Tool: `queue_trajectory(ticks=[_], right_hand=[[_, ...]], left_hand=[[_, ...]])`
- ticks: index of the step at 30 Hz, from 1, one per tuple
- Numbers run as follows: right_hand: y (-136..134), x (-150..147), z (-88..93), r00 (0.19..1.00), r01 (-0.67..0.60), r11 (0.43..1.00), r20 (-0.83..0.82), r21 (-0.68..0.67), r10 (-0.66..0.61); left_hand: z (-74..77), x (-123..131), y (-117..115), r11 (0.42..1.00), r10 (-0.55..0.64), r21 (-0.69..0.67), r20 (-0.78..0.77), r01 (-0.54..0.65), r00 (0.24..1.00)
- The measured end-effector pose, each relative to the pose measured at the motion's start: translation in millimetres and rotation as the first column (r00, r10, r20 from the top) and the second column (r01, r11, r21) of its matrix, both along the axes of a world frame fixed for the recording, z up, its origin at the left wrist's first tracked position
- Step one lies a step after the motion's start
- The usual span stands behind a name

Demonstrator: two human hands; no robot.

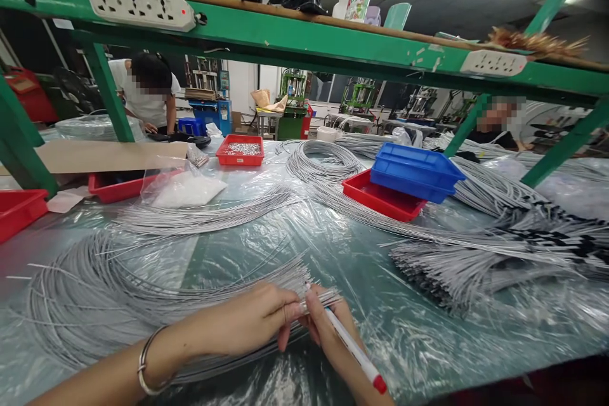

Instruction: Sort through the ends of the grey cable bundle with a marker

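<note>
Grey cable ends (318, 297) pinched by both hands, right hand (333, 336) gripping pen (354, 349)

Both hands are brought together low in the middle of the view. The left hand (252, 320) is stretched in from the lower left, knuckles up, fingers curled and pinched shut. The right hand (333, 336) is tucked right against it, fingertips met, forearm angled off bottom-right.

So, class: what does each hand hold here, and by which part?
Left hand pinches the grey wire bundle at its cut ends. Right hand meets those ends and holds a white pen along its barrel.
</note>
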State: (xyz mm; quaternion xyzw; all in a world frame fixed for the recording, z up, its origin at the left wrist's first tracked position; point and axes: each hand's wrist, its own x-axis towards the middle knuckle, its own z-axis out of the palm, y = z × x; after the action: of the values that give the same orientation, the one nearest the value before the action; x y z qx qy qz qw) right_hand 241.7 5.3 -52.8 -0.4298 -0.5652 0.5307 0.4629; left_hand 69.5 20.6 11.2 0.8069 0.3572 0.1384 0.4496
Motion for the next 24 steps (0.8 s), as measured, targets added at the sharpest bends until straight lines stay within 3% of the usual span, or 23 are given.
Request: queue_trajectory(ticks=[7,12,19,22,24], right_hand=[[2,-2,2.6,0.999,-0.026,0.999,-0.019,-0.024,0.025],[7,2,2.2,0.990,-0.062,0.997,0.132,0.042,0.056],[10,-1,5.3,0.986,-0.026,0.997,0.165,0.071,0.014],[10,5,-4.1,0.982,0.061,0.995,0.173,0.081,-0.075],[12,12,-13.9,0.976,0.058,0.987,0.199,0.151,-0.088]], left_hand=[[3.0,-5,8,0.973,-0.066,-0.220,0.021,0.069,0.998],[-3.7,-5,9,0.946,0.052,-0.324,0.133,-0.006,0.990],[-8.6,-3,8,0.978,0.127,-0.181,0.136,-0.102,0.982],[-3.8,-4,8,0.989,0.072,-0.139,0.158,-0.050,0.985],[-5.0,-2,11,0.982,0.036,-0.187,0.155,-0.007,0.987]])
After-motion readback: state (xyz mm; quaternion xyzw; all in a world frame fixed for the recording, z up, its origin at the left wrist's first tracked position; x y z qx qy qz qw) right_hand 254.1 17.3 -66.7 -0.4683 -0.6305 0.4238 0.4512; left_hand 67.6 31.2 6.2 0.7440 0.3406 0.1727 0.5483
